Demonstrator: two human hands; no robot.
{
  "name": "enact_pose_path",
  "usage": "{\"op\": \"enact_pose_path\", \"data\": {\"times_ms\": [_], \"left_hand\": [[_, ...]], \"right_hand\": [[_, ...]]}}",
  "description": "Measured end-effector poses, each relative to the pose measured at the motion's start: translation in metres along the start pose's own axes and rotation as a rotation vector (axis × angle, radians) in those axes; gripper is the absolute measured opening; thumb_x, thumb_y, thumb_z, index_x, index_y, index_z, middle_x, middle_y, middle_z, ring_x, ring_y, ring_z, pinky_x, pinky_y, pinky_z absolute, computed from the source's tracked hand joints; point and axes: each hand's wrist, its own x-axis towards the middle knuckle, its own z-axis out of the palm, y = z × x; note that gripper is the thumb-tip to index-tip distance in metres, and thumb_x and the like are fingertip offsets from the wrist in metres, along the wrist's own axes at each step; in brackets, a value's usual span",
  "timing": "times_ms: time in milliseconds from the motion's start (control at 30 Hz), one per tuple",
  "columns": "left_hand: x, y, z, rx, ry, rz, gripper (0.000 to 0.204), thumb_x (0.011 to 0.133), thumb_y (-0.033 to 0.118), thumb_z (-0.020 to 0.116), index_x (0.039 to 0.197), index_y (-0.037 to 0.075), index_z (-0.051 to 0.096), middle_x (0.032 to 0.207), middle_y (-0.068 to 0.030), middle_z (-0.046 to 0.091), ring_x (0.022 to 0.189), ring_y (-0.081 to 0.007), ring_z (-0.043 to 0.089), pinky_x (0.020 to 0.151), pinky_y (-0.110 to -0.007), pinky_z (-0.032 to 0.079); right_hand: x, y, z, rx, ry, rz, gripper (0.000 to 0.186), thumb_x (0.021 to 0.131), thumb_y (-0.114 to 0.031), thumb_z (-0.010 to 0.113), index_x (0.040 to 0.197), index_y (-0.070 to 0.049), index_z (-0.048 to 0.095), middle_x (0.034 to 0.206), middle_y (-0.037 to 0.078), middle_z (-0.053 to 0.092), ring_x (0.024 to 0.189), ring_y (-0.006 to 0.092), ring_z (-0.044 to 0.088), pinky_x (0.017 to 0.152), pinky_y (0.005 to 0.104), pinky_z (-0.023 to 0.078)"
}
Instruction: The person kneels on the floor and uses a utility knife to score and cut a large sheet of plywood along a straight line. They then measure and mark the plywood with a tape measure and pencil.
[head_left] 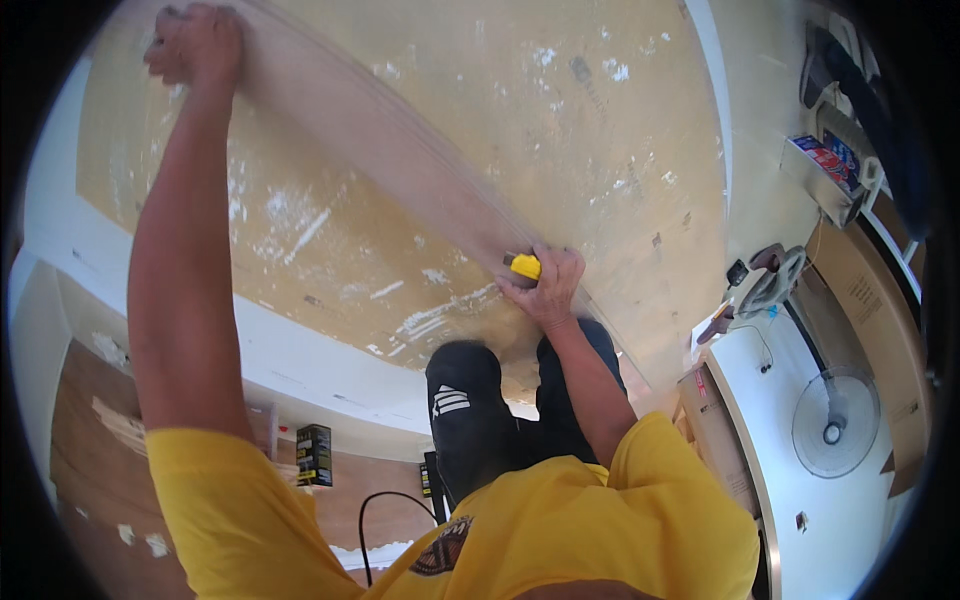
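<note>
Board (375,145) stretches between left hand (200,45), grip unclear, and right hand (552,287), clamped on yellow tool (525,266)

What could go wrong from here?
The long strip could swivel on the tan sheet if either hand slips: the left hand is stretched far out, the right hand is near the knees. The yellow tool in the right hand might slip and mark the strip; whether it has a blade, I can't tell.
</note>
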Motion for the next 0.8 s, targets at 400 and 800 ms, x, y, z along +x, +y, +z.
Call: {"op": "enact_pose_path", "data": {"times_ms": [400,800], "left_hand": [[-0.396,-0.159,-0.156,0.033,-0.414,0.194,0.066,0.1,0.037,0.045,0.151,-0.003,0.03,0.157,-0.0279,0.025,0.144,-0.05,0.02,0.116,-0.061,0.014],[-0.56,-0.217,-0.211,0.111,-0.452,0.277,0.077,0.094,0.039,0.051,0.154,-0.002,0.024,0.162,-0.0229,0.015,0.149,-0.045,0.009,0.118,-0.061,0.004]], "right_hand": [[-0.004,0.002,0.007,-0.033,0.183,-0.108,0.079,0.062,-0.05,0.083,0.126,-0.01,0.059,0.109,0.008,0.06,0.095,0.0271,0.056,0.088,0.0454,0.04],[-0.008,-0.01,0.009,-0.135,0.143,-0.096,0.084,0.067,-0.053,0.08,0.135,-0.013,0.051,0.117,0.011,0.059,0.109,0.0289,0.056,0.093,0.0451,0.041]]}}
